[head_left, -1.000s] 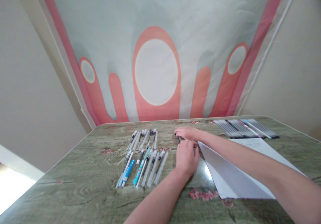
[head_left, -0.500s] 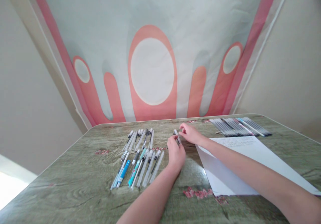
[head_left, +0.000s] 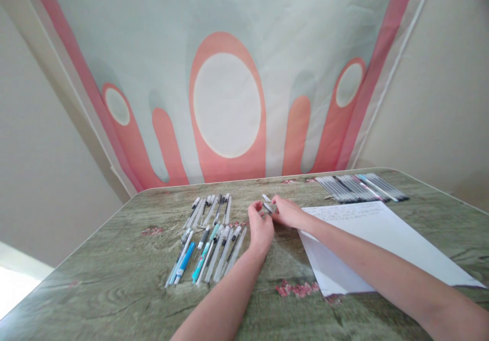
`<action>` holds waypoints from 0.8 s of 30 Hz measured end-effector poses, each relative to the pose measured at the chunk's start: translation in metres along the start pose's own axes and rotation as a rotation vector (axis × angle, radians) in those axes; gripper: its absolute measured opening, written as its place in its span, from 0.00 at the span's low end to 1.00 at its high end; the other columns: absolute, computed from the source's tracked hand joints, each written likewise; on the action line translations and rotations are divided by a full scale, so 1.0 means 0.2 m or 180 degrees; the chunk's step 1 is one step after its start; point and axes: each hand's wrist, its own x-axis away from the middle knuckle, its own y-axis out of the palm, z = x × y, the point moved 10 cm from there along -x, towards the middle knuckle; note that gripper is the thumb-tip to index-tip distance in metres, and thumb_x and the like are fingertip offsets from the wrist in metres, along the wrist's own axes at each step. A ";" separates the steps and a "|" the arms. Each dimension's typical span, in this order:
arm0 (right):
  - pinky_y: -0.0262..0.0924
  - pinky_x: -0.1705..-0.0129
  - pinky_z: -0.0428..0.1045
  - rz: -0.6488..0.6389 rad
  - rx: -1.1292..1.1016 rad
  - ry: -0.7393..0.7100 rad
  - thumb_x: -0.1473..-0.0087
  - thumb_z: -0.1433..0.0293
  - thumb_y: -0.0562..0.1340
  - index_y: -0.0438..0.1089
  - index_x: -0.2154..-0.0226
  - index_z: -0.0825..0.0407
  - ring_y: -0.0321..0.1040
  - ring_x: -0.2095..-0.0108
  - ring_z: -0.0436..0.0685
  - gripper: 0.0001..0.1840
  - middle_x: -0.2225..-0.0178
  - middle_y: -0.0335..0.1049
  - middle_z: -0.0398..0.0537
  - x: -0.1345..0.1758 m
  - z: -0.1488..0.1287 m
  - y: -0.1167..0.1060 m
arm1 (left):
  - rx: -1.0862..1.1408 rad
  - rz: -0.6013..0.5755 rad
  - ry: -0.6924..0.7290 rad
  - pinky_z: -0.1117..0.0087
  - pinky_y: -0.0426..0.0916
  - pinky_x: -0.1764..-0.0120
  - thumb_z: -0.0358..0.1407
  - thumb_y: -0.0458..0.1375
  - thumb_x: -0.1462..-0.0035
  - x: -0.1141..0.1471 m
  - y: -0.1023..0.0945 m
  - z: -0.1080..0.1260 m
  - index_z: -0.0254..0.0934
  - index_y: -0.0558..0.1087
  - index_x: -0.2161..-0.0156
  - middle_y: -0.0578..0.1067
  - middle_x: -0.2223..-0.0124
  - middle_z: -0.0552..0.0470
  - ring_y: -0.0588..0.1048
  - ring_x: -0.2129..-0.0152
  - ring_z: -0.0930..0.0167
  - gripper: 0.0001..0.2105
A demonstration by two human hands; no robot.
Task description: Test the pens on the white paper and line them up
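While a pale pen (head_left: pixel 266 198) is lying between the two hands, just right of and below the middle of the frame, the right hand (head_left: pixel 288 212) is pinching it with bent fingers. Beside it, the left hand (head_left: pixel 262 229) is curling its fingers close to the pen; I can't tell whether they are gripping it. Left of the hands, loose pens are lying in two rough rows, an upper row (head_left: pixel 208 211) and a lower row (head_left: pixel 208 257) that is showing blue and teal among the clear barrels. Under the right forearm, a white sheet of paper (head_left: pixel 382 244) is spreading toward the lower right. Above the sheet, slim refills (head_left: pixel 361 188) are lying side by side. Everything is resting on a wood-patterned table (head_left: pixel 114 274), and behind it a pink-and-grey wall hanging (head_left: pixel 227 106) is filling the upper frame.
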 end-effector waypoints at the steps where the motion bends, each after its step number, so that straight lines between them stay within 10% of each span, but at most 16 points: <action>1: 0.49 0.75 0.44 -0.0069 0.0046 0.0025 0.58 0.67 0.61 0.61 0.61 0.52 0.66 0.73 0.54 0.19 0.71 0.70 0.47 0.01 0.00 0.00 | -0.0014 -0.0006 0.0001 0.64 0.62 0.53 0.19 0.49 0.58 0.00 0.00 0.00 0.35 0.59 0.57 0.64 0.55 0.45 0.65 0.55 0.69 0.20; 14: 0.53 0.73 0.46 -0.0009 0.0153 0.0016 0.62 0.72 0.60 0.68 0.74 0.55 0.68 0.71 0.57 0.06 0.74 0.71 0.52 0.03 0.00 -0.05 | 0.0456 0.0207 -0.0432 0.67 0.63 0.55 0.27 0.55 0.52 -0.02 -0.03 -0.05 0.34 0.60 0.59 0.66 0.57 0.45 0.68 0.59 0.71 0.14; 24: 0.49 0.80 0.40 -0.0487 -0.3129 -0.0386 0.58 0.70 0.58 0.68 0.72 0.57 0.53 0.83 0.43 0.08 0.82 0.62 0.37 0.04 -0.15 -0.08 | 0.2303 -0.0405 -0.1101 0.74 0.63 0.63 0.41 0.62 0.56 0.00 0.10 -0.02 0.32 0.70 0.64 0.73 0.64 0.50 0.71 0.69 0.75 0.16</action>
